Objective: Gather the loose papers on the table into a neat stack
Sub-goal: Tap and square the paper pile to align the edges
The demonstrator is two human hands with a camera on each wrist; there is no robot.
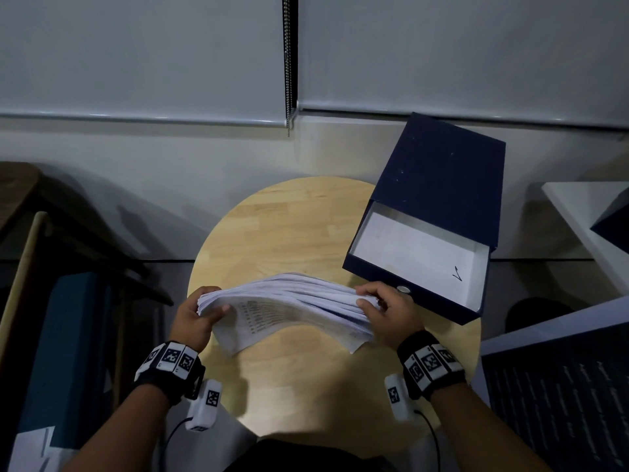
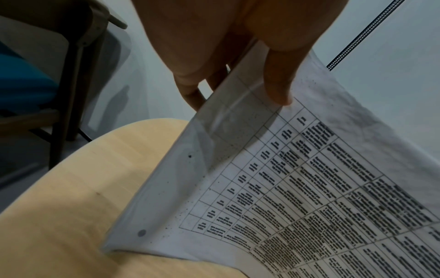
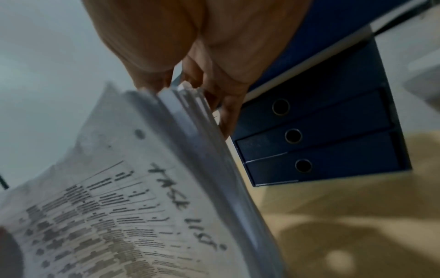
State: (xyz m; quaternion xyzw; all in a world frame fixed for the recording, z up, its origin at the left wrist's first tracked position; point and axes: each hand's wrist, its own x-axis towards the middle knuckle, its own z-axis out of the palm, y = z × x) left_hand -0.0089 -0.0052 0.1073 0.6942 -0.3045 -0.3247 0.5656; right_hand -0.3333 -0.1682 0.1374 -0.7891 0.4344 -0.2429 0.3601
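Observation:
A thick stack of printed papers stands on its long edge on the round wooden table, bowed upward in the middle. My left hand grips its left end, thumb on the near face. My right hand grips the right end with curled fingers. In the left wrist view the thumb presses the printed sheet, which carries a table of text. In the right wrist view the sheets' edges fan slightly under my fingers.
A dark blue file box lies open at the table's back right, its white inside bare, close to my right hand. More blue boxes show beside it. A chair stands left; a white table stands right.

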